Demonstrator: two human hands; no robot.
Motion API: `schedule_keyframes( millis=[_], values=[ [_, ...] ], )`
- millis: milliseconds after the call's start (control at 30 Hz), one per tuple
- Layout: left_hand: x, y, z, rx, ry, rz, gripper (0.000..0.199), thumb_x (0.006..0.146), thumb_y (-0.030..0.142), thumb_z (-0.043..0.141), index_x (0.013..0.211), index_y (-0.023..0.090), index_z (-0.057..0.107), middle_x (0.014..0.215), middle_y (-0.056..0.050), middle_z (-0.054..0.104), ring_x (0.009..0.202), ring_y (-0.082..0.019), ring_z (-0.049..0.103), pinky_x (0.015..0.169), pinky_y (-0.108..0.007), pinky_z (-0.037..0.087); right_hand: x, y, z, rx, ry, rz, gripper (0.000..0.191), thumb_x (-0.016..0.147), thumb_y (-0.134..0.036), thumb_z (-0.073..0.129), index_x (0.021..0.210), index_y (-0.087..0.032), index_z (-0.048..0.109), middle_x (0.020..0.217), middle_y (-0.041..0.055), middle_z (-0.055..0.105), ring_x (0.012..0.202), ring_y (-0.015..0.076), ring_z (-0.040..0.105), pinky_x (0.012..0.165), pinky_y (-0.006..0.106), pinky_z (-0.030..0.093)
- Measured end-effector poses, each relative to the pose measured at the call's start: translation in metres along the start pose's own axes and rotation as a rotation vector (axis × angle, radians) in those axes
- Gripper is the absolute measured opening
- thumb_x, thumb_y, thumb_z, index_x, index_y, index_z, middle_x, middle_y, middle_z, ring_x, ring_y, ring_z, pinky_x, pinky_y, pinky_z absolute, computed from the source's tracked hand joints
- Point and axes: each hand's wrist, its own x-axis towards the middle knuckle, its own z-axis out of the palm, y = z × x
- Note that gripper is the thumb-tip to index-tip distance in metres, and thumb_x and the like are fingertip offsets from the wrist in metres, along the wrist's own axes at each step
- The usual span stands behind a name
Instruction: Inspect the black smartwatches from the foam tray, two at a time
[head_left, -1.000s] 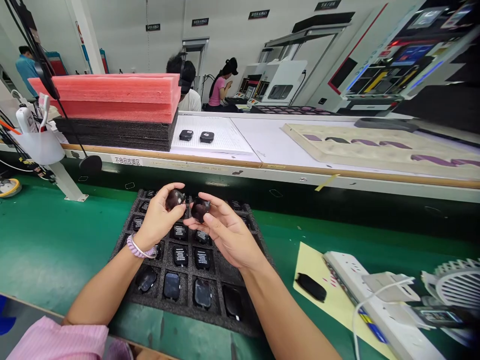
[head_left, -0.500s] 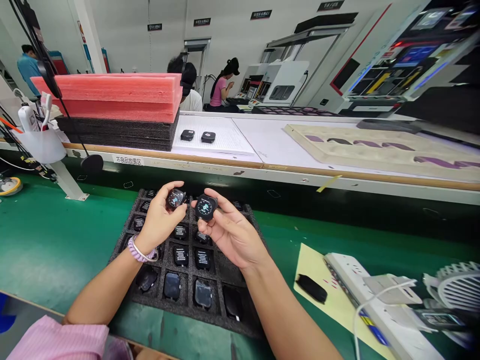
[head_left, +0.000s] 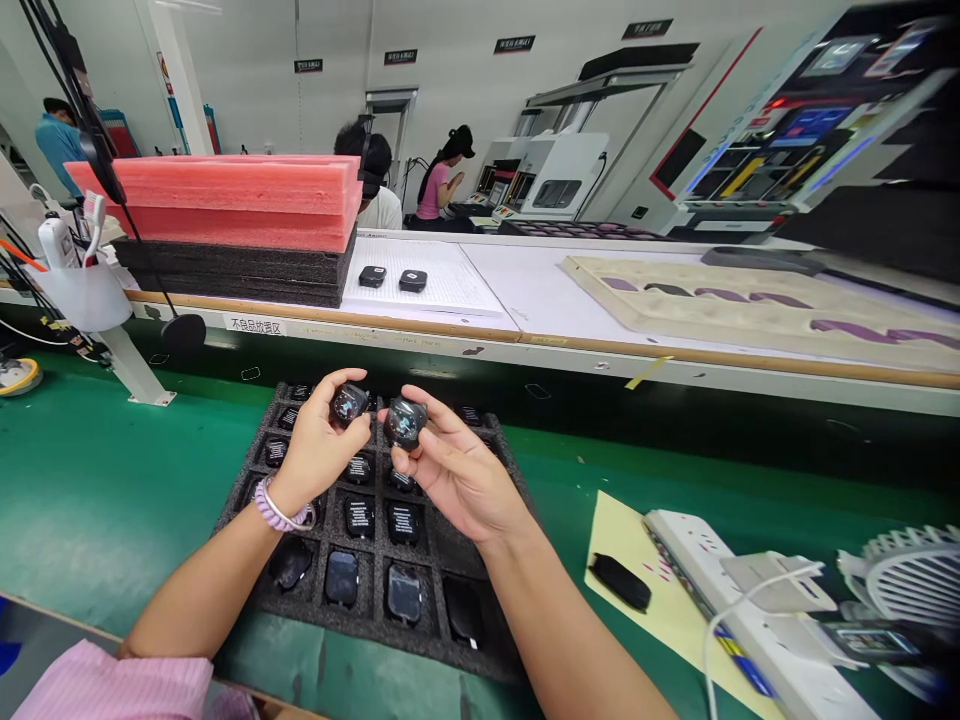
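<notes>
Between the thumb and fingers of my left hand point(head_left: 324, 440) is a dark smartwatch body point(head_left: 349, 404) with a lit dial. My right hand point(head_left: 465, 475) grips a second smartwatch body point(head_left: 406, 424), its round watch face lit and turned up towards me. The two watches are side by side, a small gap apart. Beneath both hands lies a black foam tray point(head_left: 379, 567) with square pockets. Several watch bodies sit in it, some with white text on screen, such as one watch point(head_left: 359, 517), others with dark screens. My hands and forearms cover part of the tray.
A shelf point(head_left: 517, 270) behind carries stacked pink foam point(head_left: 240, 200), two small black watch bodies point(head_left: 412, 281) and a beige tray point(head_left: 675, 310) with purple strips. To the right are yellow paper point(head_left: 607, 530), a black pouch-like item point(head_left: 621, 582), a power strip point(head_left: 757, 600) and a white fan point(head_left: 907, 580).
The right-hand watch has tilted, and its screen now shows more glare. Both hands keep their grip at nearly the same place; the view has shifted slightly.
</notes>
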Motion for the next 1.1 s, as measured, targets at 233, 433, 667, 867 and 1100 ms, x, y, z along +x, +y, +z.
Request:
schedule_keyframes(
  millis=[233, 433, 667, 867, 1100],
  values=[
    [-0.001, 0.0, -0.001, 0.056, -0.014, 0.003, 0.045, 0.075, 0.014, 0.063, 0.12, 0.02, 0.061, 0.09, -0.001, 0.06, 0.073, -0.013, 0.051, 0.067, -0.024, 0.042, 0.0, 0.0, -0.001, 0.013, -0.011, -0.004, 0.044, 0.081, -0.035, 0.087, 0.121, -0.031, 0.07, 0.109, 0.0043, 0.068, 0.069, 0.0134, 0.057, 0.069, 0.029, 0.05],
    [-0.002, 0.003, -0.003, 0.044, -0.019, -0.002, 0.046, 0.074, 0.016, 0.063, 0.12, 0.02, 0.061, 0.087, -0.001, 0.06, 0.071, -0.013, 0.05, 0.066, -0.024, 0.042, 0.0, 0.002, -0.001, 0.009, -0.016, -0.01, 0.043, 0.082, -0.036, 0.085, 0.122, -0.03, 0.07, 0.108, 0.0055, 0.067, 0.069, 0.014, 0.057, 0.068, 0.029, 0.051],
    [-0.003, 0.005, -0.005, 0.037, -0.036, 0.0, 0.046, 0.072, 0.018, 0.065, 0.118, 0.02, 0.063, 0.092, -0.002, 0.062, 0.074, -0.015, 0.053, 0.065, -0.024, 0.043, 0.003, 0.005, -0.001, 0.017, -0.019, -0.004, 0.043, 0.082, -0.035, 0.085, 0.122, -0.029, 0.069, 0.108, 0.0061, 0.067, 0.069, 0.0139, 0.058, 0.068, 0.028, 0.051],
    [-0.005, 0.005, -0.006, 0.039, -0.079, 0.009, 0.045, 0.075, 0.02, 0.063, 0.12, 0.021, 0.062, 0.098, -0.004, 0.064, 0.078, -0.016, 0.056, 0.064, -0.024, 0.043, -0.001, -0.003, 0.0, 0.023, -0.008, -0.052, 0.045, 0.082, -0.033, 0.085, 0.124, -0.028, 0.067, 0.109, 0.007, 0.067, 0.068, 0.0129, 0.058, 0.067, 0.026, 0.052],
    [-0.01, 0.012, -0.01, 0.026, -0.13, -0.001, 0.046, 0.075, 0.023, 0.063, 0.121, 0.021, 0.061, 0.081, 0.001, 0.056, 0.066, -0.013, 0.047, 0.059, -0.023, 0.038, 0.046, -0.077, -0.003, 0.155, 0.198, -0.198, 0.035, 0.076, -0.013, 0.081, 0.104, -0.027, 0.067, 0.091, 0.0028, 0.068, 0.072, 0.0134, 0.061, 0.065, 0.022, 0.054]
  ],
)
